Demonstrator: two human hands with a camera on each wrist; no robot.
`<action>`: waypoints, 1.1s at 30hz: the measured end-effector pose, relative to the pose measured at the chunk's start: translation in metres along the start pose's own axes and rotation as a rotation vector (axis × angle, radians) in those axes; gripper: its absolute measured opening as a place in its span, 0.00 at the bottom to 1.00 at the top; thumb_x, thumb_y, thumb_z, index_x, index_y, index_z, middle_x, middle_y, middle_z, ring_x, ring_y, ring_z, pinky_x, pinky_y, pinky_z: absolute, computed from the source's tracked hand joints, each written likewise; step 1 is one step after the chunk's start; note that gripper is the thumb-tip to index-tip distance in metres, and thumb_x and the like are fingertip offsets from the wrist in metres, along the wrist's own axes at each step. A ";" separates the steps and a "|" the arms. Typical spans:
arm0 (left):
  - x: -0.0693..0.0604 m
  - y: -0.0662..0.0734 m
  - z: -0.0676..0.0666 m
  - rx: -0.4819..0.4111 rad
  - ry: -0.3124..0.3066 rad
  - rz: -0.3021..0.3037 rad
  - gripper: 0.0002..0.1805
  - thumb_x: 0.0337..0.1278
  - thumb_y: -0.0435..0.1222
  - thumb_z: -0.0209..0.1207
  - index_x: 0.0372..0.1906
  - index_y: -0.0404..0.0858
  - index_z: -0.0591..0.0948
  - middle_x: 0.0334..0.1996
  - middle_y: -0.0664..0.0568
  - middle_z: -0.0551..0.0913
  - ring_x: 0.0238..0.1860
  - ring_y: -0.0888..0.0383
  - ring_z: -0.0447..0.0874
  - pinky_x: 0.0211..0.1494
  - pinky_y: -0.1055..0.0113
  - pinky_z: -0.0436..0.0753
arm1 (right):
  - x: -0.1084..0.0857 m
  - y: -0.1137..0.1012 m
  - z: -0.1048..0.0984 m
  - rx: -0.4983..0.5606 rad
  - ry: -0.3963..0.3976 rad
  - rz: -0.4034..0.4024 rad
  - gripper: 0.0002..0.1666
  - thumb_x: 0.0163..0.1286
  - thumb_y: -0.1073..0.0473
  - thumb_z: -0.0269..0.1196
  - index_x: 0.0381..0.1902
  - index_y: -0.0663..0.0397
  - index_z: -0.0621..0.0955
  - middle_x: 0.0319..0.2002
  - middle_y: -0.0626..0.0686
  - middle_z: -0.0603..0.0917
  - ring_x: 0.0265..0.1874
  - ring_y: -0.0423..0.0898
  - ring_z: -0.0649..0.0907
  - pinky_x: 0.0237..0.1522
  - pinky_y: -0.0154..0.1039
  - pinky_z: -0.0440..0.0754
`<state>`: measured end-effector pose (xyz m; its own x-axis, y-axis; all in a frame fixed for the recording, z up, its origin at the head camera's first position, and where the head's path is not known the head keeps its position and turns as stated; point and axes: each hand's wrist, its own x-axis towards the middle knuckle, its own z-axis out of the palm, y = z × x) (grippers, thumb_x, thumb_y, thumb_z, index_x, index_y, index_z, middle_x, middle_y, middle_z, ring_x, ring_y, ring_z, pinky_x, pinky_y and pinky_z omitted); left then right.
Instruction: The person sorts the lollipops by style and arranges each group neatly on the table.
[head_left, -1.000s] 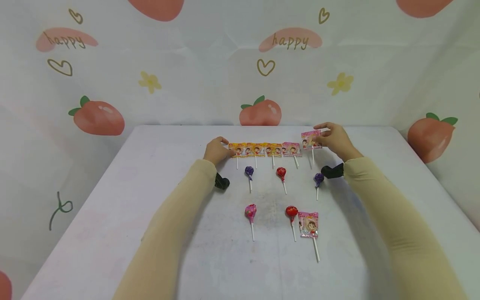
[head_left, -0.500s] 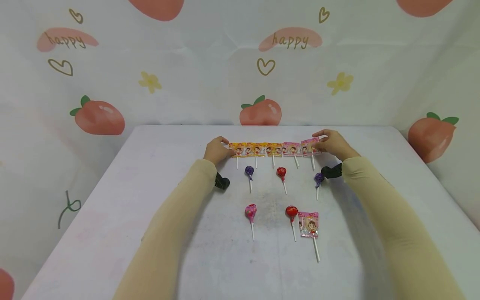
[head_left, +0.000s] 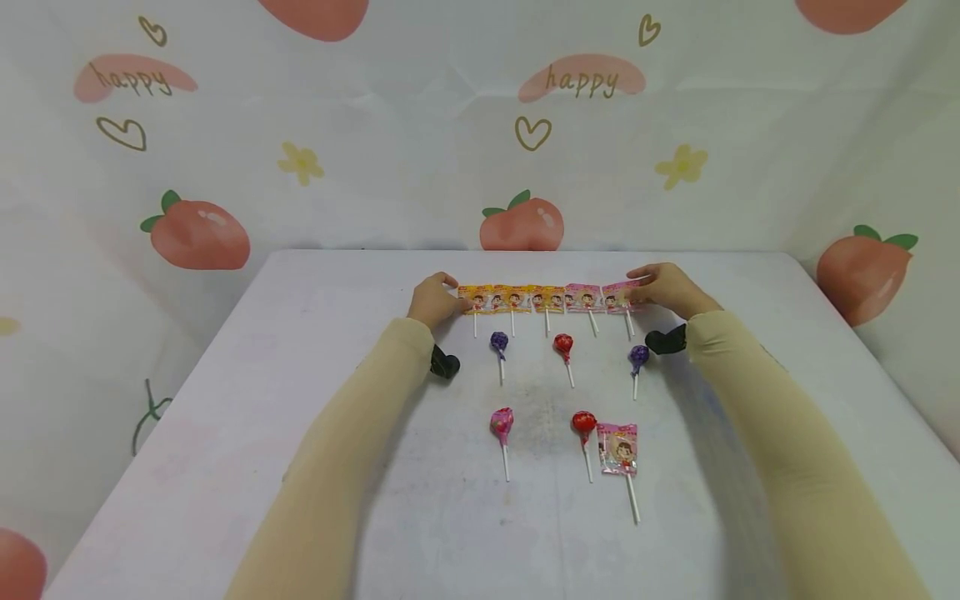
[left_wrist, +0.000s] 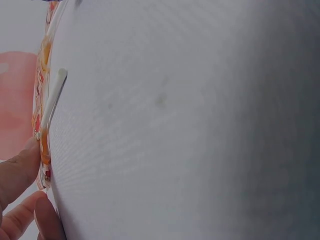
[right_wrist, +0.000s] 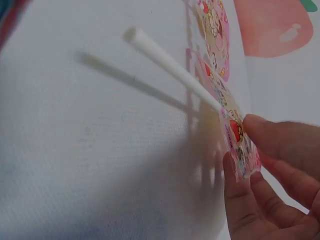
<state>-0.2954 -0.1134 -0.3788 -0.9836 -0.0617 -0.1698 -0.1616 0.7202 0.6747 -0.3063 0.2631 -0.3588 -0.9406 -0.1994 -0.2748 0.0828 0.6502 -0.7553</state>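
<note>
In the head view my left hand (head_left: 435, 302) holds the left end of the orange-wrapped lollipop (head_left: 475, 298), first in a row. Its thumb lies on the wrapper in the left wrist view, with fingertips at the end of the packet (left_wrist: 44, 150). My right hand (head_left: 670, 289) pinches the pink-wrapped lollipop (head_left: 618, 297) at the right end of that row. Close up, the thumb is on one face of the wrapper (right_wrist: 235, 127) and fingers are behind it; its white stick (right_wrist: 172, 70) points up off the table. Another pink-wrapped lollipop (head_left: 582, 297) lies just left of it.
Nearer on the white table (head_left: 420, 517) lie purple lollipops (head_left: 498, 341) (head_left: 638, 356), red lollipops (head_left: 562, 343) (head_left: 583, 422), a pink round lollipop (head_left: 502, 422) and a pink flat-packet lollipop (head_left: 618, 450). A peach-printed cloth (head_left: 420, 125) hangs behind the table.
My right hand has lowered the pink-wrapped lollipop from above the row to its right end, beside the other pink packet. My left hand has stayed in place.
</note>
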 end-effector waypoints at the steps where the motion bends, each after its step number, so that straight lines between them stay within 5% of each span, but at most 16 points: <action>1: 0.000 0.000 0.000 0.002 -0.001 0.001 0.27 0.53 0.42 0.68 0.57 0.37 0.75 0.62 0.41 0.75 0.61 0.47 0.71 0.67 0.54 0.69 | 0.000 0.000 0.000 -0.014 0.000 0.000 0.32 0.70 0.63 0.59 0.66 0.74 0.65 0.63 0.74 0.69 0.37 0.35 0.81 0.41 0.25 0.77; 7: 0.001 0.000 0.001 -0.002 -0.002 -0.011 0.27 0.53 0.42 0.68 0.56 0.37 0.75 0.62 0.42 0.75 0.61 0.47 0.71 0.66 0.54 0.69 | -0.003 0.001 0.000 -0.054 0.005 0.011 0.32 0.70 0.62 0.59 0.67 0.72 0.65 0.64 0.74 0.67 0.59 0.59 0.72 0.60 0.46 0.72; 14: 0.004 -0.002 0.002 -0.002 0.001 -0.009 0.27 0.53 0.42 0.68 0.57 0.37 0.75 0.63 0.42 0.74 0.64 0.46 0.70 0.68 0.54 0.68 | -0.002 0.002 -0.001 -0.066 0.009 0.035 0.33 0.70 0.61 0.59 0.68 0.71 0.64 0.65 0.74 0.66 0.64 0.65 0.67 0.69 0.59 0.59; 33: 0.004 0.000 0.003 0.006 0.014 -0.024 0.28 0.52 0.43 0.69 0.57 0.38 0.75 0.60 0.41 0.76 0.58 0.46 0.73 0.65 0.53 0.71 | 0.002 0.001 0.001 -0.113 0.044 0.073 0.32 0.69 0.60 0.61 0.65 0.72 0.68 0.62 0.72 0.71 0.44 0.49 0.80 0.55 0.46 0.75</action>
<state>-0.2987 -0.1119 -0.3818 -0.9804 -0.0889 -0.1760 -0.1851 0.7223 0.6664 -0.3080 0.2628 -0.3606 -0.9471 -0.1178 -0.2985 0.1163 0.7408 -0.6615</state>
